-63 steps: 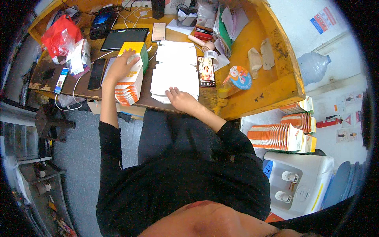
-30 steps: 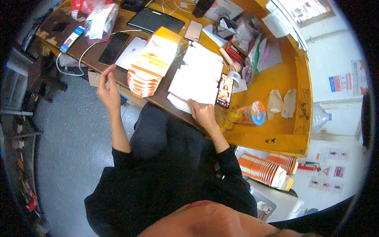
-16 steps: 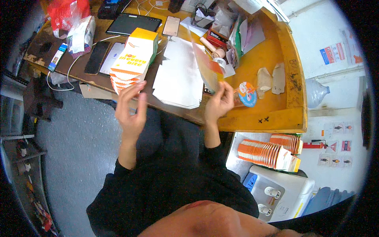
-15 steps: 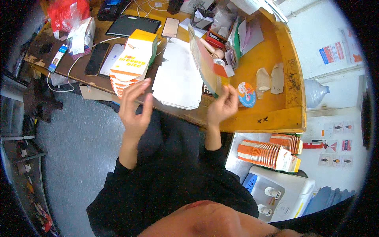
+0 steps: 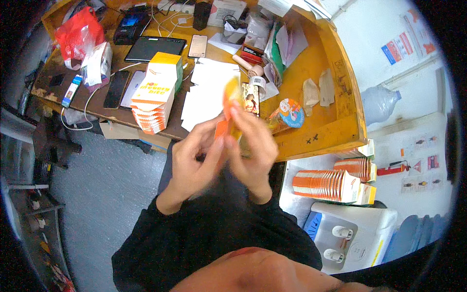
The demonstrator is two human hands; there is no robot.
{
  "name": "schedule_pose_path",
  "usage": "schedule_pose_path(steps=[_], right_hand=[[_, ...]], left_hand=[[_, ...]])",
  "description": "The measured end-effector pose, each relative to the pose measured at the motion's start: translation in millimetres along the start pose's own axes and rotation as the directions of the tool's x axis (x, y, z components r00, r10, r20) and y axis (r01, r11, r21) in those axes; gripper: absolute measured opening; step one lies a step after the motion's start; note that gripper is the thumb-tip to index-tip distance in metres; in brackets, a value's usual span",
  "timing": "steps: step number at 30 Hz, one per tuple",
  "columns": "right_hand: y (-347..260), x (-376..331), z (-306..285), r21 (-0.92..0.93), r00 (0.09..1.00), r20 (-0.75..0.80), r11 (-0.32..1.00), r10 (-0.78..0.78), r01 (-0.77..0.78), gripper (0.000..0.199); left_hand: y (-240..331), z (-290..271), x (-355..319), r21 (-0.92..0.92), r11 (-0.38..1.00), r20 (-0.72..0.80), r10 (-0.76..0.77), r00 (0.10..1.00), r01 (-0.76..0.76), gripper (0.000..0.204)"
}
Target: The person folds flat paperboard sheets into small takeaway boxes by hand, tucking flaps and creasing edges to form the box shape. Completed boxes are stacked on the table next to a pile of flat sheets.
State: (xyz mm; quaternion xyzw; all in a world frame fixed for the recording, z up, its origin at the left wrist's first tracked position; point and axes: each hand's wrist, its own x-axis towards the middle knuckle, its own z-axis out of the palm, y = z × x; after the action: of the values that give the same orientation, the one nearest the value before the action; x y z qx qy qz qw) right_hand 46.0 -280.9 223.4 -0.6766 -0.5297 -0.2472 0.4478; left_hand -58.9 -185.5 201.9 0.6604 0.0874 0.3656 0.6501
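Hands meet at the centre of the frame: the left hand (image 5: 197,158) and the right hand (image 5: 250,146) both close their fingers on a flat orange-and-yellow carton blank (image 5: 227,109), held blurred above the near edge of a yellow wooden desk (image 5: 335,114). Just above it lie white paper sheets (image 5: 206,95); to their left stands a stack of folded orange-and-white cartons (image 5: 155,95). A black tablet (image 5: 154,48), phones and a red plastic bag (image 5: 78,34) crowd the upper left. Grey floor (image 5: 102,180) fills the left side. At the lower right, more stacked orange cartons (image 5: 326,185) rest above a white water dispenser (image 5: 355,236), and a clear water bottle (image 5: 379,103) stands by the white wall.
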Motion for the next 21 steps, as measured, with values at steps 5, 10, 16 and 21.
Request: schedule_pose_path(steps=[5, 10, 16, 21], right_hand=[[-24.5, -32.0, 7.4, 0.047, 0.979, 0.203, 0.999, -0.003, -0.007, 0.047], [-21.6, -42.5, 5.1, -0.009, 0.950, 0.302, 0.996, -0.080, 0.087, 0.040], [-15.9, -46.8, -17.1, 0.067, 0.962, 0.134, 0.967, 0.236, -0.247, 0.023], [-20.8, -45.0, -17.7, 0.119, 0.910, -0.002, 0.904, 0.414, -0.411, 0.015]], left_hand=[[7.2, -22.3, -16.1, -0.384, 0.905, -0.106, -0.241, 0.965, 0.184, 0.069], [-0.4, -44.4, -4.6, -0.153, 0.895, -0.068, -0.433, 0.899, 0.420, 0.024], [-12.7, -37.5, -14.1, -0.121, 0.961, -0.062, -0.258, 0.964, 0.249, 0.018], [-19.3, -13.6, -25.6, 0.127, 0.967, -0.207, -0.192, 0.959, 0.221, 0.011]])
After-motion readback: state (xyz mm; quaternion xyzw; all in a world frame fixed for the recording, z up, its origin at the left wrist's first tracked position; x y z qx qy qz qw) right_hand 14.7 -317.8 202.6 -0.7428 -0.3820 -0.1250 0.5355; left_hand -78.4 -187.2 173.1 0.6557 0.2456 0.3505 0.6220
